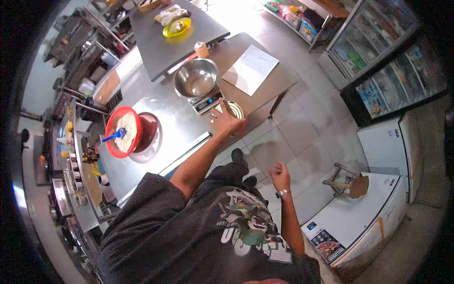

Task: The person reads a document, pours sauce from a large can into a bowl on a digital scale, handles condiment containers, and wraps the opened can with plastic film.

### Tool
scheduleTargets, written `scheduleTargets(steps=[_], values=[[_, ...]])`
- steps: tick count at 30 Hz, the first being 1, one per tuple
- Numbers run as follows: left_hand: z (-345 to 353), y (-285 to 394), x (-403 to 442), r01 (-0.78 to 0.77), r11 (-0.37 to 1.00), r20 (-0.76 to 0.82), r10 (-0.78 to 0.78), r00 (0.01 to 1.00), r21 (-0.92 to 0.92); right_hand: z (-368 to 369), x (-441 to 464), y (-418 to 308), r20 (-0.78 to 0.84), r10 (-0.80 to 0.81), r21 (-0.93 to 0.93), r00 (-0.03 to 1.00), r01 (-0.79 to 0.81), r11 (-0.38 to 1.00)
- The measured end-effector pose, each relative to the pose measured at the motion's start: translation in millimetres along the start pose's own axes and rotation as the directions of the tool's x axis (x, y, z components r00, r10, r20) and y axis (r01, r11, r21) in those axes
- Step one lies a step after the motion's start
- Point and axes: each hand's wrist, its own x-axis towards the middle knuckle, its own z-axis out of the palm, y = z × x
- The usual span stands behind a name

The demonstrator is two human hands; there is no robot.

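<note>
My left hand (227, 124) reaches over a tin can (236, 110) with a ridged gold lid and a red side, its fingers gripping across the top. The can stands at the table's edge. Just beyond it, a steel mixing bowl (196, 78) rests on a digital kitchen scale (208, 102) with a lit display. My right hand (280, 178), with a watch on the wrist, hangs over the floor, fingers loosely apart and nothing visible in them. To the left is a red bowl (134, 118) of white flour-like powder with a blue scoop (113, 136) in it.
A paper (250, 69) lies right of the steel bowl, near a squeeze bottle (201, 49). A yellow plate (177, 27) sits on the farther table. A wooden stool (347, 181) stands by the white chest freezer (354, 208); a glass-door fridge (373, 57) is at right.
</note>
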Motion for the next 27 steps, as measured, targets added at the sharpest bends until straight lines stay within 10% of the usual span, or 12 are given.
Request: scheduleTargets(steps=[3,6,12,16,24,27], values=[[21.3,14.1,29.5,0.053,0.998,-0.023,-0.053,0.998,0.019,31.6,57.9,-44.8,0.292,0.149,0.417,0.945,-0.266,0.869],[26.1,28.5,46.3,0.076,0.994,-0.086,-0.069,0.994,0.079,80.6,110.2,-59.1,0.398,0.203,0.299,0.895,-0.336,0.893],[23.1,42.1,53.4,0.114,0.993,-0.049,-0.113,0.992,0.027,148.3,166.0,-51.4,0.766,0.234,0.507,0.599,-0.786,0.353],[23.6,43.2,63.4,0.225,0.964,0.017,-0.225,0.974,-0.143,135.6,189.5,-84.4,0.727,0.005,0.612,0.687,-0.651,0.449],[56.0,17.9,57.8,0.123,0.758,-0.124,-0.26,0.958,-0.641,94.7,252.0,-90.8,0.754,0.246,0.326,0.61,-0.671,0.666],[65.7,28.5,47.9,0.223,0.585,-0.028,-0.389,0.921,-0.78,77.0,265.5,-91.2,0.689,0.151,0.492,0.709,-0.61,0.621]])
